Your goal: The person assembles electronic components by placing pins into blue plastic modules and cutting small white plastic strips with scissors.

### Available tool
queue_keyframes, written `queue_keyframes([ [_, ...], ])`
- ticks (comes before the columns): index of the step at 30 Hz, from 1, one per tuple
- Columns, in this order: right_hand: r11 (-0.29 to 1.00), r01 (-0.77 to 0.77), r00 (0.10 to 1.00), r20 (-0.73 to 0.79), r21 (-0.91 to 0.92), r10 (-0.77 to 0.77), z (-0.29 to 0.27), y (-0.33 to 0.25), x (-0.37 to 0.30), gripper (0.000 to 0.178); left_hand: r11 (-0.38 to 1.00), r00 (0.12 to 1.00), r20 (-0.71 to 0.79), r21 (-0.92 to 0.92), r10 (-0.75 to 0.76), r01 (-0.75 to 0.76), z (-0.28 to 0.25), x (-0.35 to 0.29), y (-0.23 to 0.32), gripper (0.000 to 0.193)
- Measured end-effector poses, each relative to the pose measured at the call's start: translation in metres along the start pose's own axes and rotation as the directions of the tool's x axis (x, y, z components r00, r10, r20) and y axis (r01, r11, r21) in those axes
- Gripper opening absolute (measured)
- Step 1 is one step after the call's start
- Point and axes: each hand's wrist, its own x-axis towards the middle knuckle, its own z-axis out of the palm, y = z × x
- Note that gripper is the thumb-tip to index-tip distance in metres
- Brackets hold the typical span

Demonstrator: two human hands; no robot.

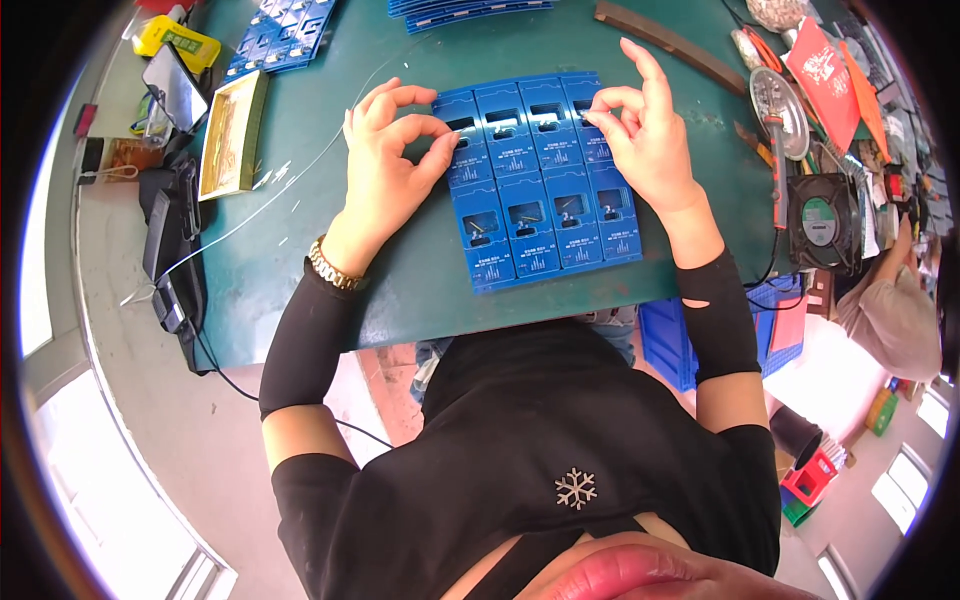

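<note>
The blue board panel (548,182) lay at twelve o'clock, seemingly light, stiff, best held by its edges, left hand (388,165) at its ten, right hand (652,155) at two, thumbs and forefingers nearly meeting, any pinch unclear

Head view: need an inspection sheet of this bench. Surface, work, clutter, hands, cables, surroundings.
Surface: green table, white slivers scattered at left.
Job's things: blue panel with two rows of cut-outs, lying between the hands.
Clutter: yellowish box at left; wooden bar and fan at right.
Hands: left hand fingertips at panel's upper left, right hand at upper right; grip unclear.
Cables: dark cable hanging off left edge.
Surroundings: blue crate below table; another person at far right.
</note>
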Motion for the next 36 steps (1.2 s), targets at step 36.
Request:
queue_keyframes([
  [36,0.931,0.132,0.981,0.179,-0.34,-0.074,-0.011,-0.017,-0.012,0.015,0.817,0.882,-0.183,0.332,-0.435,0.472,-0.096,-0.028,-0.08,0.013],
])
